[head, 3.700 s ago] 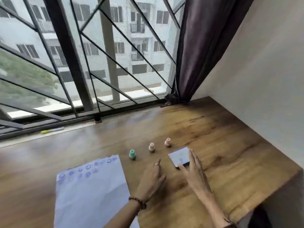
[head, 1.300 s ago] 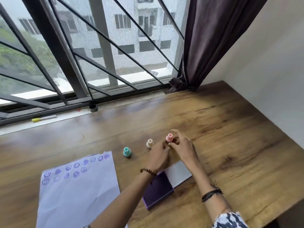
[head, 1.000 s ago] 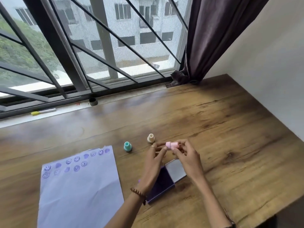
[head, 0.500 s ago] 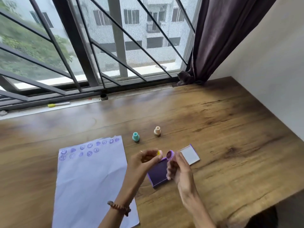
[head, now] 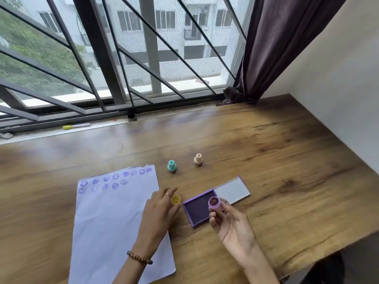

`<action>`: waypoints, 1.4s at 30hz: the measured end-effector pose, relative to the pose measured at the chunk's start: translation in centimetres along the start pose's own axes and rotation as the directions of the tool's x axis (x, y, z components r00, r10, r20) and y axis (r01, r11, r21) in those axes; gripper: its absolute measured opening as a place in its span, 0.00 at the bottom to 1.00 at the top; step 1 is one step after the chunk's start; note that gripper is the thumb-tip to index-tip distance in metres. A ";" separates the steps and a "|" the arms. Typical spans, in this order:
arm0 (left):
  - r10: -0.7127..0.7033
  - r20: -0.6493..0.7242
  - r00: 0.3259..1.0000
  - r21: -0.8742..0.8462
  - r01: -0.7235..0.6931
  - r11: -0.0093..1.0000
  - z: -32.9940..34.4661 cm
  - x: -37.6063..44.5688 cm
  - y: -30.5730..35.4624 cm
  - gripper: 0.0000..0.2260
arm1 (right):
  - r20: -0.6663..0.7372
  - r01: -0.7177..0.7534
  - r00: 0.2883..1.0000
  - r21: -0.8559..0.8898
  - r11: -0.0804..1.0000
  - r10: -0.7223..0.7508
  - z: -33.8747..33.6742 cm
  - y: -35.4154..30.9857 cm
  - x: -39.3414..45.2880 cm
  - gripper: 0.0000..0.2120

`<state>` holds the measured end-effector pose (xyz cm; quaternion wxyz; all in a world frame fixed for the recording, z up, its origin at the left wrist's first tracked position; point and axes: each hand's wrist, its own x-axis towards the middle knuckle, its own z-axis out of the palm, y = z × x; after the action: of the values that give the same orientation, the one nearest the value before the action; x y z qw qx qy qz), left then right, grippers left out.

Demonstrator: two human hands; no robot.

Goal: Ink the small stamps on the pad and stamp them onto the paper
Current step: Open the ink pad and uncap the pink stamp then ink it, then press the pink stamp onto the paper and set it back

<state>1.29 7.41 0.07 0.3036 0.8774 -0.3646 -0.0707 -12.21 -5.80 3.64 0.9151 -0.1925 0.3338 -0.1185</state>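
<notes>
My right hand [head: 229,224] holds the pink stamp [head: 214,203] above the open purple ink pad [head: 196,212], its inked face turned up toward me. My left hand [head: 159,212] grips the stamp's yellow smiley cap [head: 175,199] just left of the pad, beside the paper's right edge. The white paper [head: 114,222] lies at the left with two rows of purple prints near its top. A teal stamp [head: 171,166] and a cream stamp [head: 198,159] stand upright behind the pad.
The pad's lid [head: 232,190] lies open flat to the right. A yellow-capped marker [head: 75,126] and a small dark cap [head: 131,116] rest on the sill by the window bars. A white wall bounds the wooden table [head: 287,171] on the right; a curtain [head: 266,48] hangs in the corner.
The ink pad was opened, then my right hand picked up the pink stamp. My left hand pulled off its yellow cap and moved left with it; the stamp now sits over the pad.
</notes>
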 end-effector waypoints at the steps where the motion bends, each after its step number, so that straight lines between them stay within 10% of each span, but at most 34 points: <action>1: 0.011 0.002 1.000 -0.031 -0.011 0.999 -0.1 -0.1 -0.1 0.21 | -0.004 0.009 1.000 -0.023 1.000 -0.009 -0.2 -0.1 -0.1 0.22; 9: 0.105 0.096 0.990 0.003 -0.105 0.994 1.3 -1.6 -1.4 0.41 | -0.104 0.165 0.951 -0.624 0.763 -0.291 -0.2 -0.1 -0.7 0.05; 13: 0.089 0.112 0.990 0.027 -0.092 0.995 1.8 -1.9 -1.3 0.41 | 0.137 0.219 0.847 -0.970 0.102 -0.513 -0.2 1.6 0.0 0.03; 19: 0.074 0.127 0.989 0.059 -0.082 0.995 2.0 -1.8 -1.0 0.35 | 0.501 0.187 0.764 -0.776 -0.603 -0.407 1.0 3.3 0.4 0.08; 34: 0.107 0.091 0.990 0.032 -0.110 0.993 2.2 -1.5 -1.1 0.33 | 0.467 0.254 0.876 -0.658 -0.709 -0.120 1.1 2.4 1.6 0.13; 42: 0.072 0.220 0.973 0.148 -0.106 0.983 1.7 -1.8 0.0 0.40 | 0.177 0.045 0.972 -0.792 -0.609 -0.157 4.9 1.2 3.0 0.08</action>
<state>-0.61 7.84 -1.45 0.1947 0.8688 -0.4387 -0.1220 -6.66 -4.42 4.85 0.2082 -0.9336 0.2594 0.1335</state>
